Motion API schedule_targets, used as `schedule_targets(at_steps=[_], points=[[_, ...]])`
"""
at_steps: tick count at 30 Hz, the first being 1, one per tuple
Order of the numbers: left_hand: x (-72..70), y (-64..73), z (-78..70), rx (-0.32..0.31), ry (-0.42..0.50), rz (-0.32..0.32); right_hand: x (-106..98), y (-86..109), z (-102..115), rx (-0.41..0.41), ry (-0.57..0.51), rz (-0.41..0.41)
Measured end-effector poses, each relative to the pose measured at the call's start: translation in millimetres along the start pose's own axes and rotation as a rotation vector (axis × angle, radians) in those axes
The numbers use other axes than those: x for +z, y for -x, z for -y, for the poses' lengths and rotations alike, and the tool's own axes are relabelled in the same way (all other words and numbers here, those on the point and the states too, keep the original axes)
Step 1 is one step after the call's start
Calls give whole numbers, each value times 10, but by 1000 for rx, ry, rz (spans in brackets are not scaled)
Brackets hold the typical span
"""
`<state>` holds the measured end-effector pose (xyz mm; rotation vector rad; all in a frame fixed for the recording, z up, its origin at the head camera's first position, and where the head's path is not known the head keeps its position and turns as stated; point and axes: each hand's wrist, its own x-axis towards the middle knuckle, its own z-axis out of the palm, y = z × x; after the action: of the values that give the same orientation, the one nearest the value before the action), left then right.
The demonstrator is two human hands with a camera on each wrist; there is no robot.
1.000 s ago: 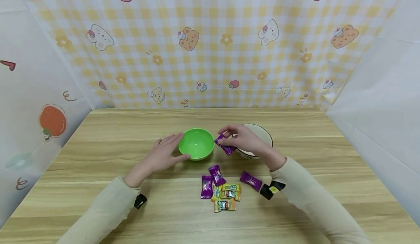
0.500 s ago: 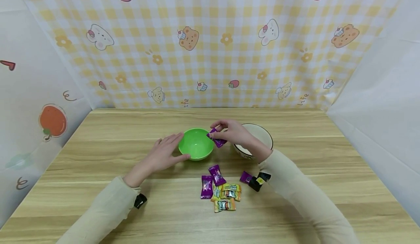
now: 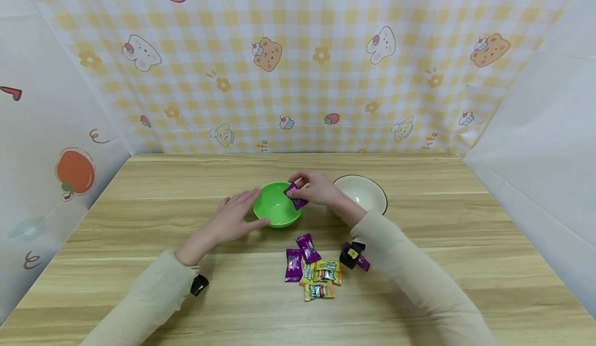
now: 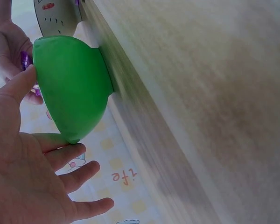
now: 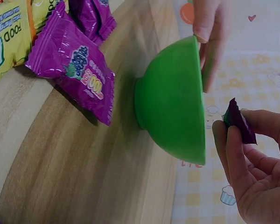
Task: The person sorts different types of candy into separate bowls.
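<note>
A small purple-wrapped candy [image 3: 298,203] is pinched between the thumb and fingers of my right hand [image 3: 317,188], over the right part of the green bowl [image 3: 276,212]. In the right wrist view the candy [image 5: 241,123] hangs just beyond the bowl's rim, without touching it. My left hand [image 3: 233,216] lies along the bowl's left side. Its thumb and index finger touch the rim, spread wide, and in the left wrist view the other fingers [image 4: 79,176] stretch out straight.
A white bowl with a dark rim [image 3: 365,193] stands to the right, partly behind my right forearm. Nearer me lie purple candies [image 3: 293,266] and several yellow candies [image 3: 319,291]. Another purple candy [image 3: 364,263] shows under the right wrist camera. A checked cloth [image 3: 298,77] hangs behind the table.
My right hand has moved left with the purple candy, from in front of the white bowl to over the green bowl's right side. My left hand has stayed still.
</note>
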<state>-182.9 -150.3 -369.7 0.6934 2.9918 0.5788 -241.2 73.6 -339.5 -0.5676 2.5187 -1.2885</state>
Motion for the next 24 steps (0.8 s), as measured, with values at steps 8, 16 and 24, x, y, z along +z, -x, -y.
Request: schedule_targets(at_steps=[8, 16, 24], points=[[7, -8, 17, -6, 10, 10, 39, 10, -13, -40, -22, 78], [5, -10, 5, -6, 14, -4, -34, 86, 1, 2, -77, 80], [5, -10, 3, -10, 10, 1, -150, 218, -8, -156, 8, 45]])
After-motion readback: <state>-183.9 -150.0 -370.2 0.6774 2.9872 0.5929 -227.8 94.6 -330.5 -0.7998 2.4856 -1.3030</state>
